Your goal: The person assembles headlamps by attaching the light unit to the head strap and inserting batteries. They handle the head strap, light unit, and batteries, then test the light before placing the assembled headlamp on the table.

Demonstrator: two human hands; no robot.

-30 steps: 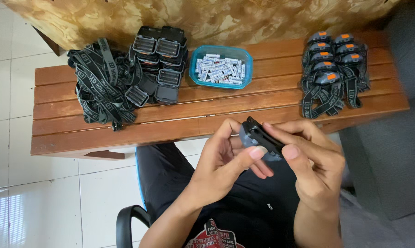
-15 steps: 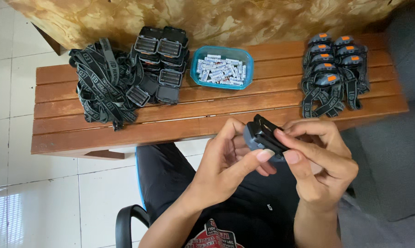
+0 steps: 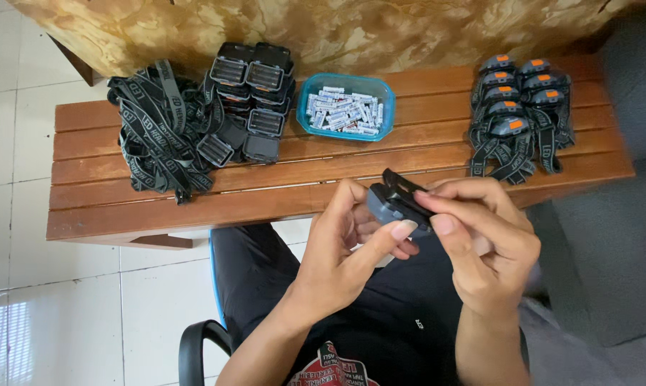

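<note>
A small grey and black headlamp body (image 3: 394,201) sits between both of my hands, above my lap and just in front of the wooden bench (image 3: 280,186). My left hand (image 3: 348,246) cups it from the left, thumb pressed along its lower edge. My right hand (image 3: 484,239) grips it from the right with fingertips on its top and side. Its black hinged part tilts upward at the back.
On the bench: a heap of black straps (image 3: 158,125) at the left, a stack of open black headlamp bodies (image 3: 255,93), a teal tray of small batteries (image 3: 346,107), and grey headlamps with orange buttons (image 3: 523,107) at the right. A chair armrest (image 3: 198,347) is below.
Both hands have kept hold of the headlamp body and lifted it slightly up and to the right, with the fingers shifting around it. The bench items have not moved.
</note>
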